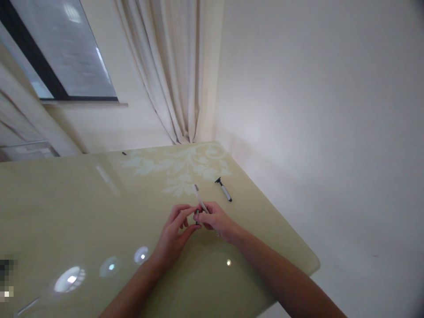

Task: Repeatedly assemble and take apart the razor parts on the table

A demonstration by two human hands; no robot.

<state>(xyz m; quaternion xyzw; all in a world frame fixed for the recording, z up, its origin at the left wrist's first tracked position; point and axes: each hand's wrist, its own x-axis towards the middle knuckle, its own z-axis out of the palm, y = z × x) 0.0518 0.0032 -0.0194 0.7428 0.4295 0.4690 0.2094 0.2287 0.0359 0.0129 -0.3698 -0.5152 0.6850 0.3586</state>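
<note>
My left hand (175, 227) pinches a small dark oblong piece (197, 217) upright between thumb and index finger. Its exact kind is too small to make out, though it resembles a razor cartridge. A white toothbrush (200, 201) lies in my right hand (217, 218), which is closed round its handle. The brush head points away from me, above the tabletop. My right fingertips touch or nearly touch the dark piece and hide part of it. Just beyond my right hand, a razor (225, 190) with a grey and black handle rests on the table.
The glossy pale-green table (99, 198) has a white floral pattern and light reflections. A tiny dark object (124, 153) lies by its far edge. A white wall (314, 132) borders the right side; a curtain (175, 66) hangs behind. A window (76, 48) is at upper left.
</note>
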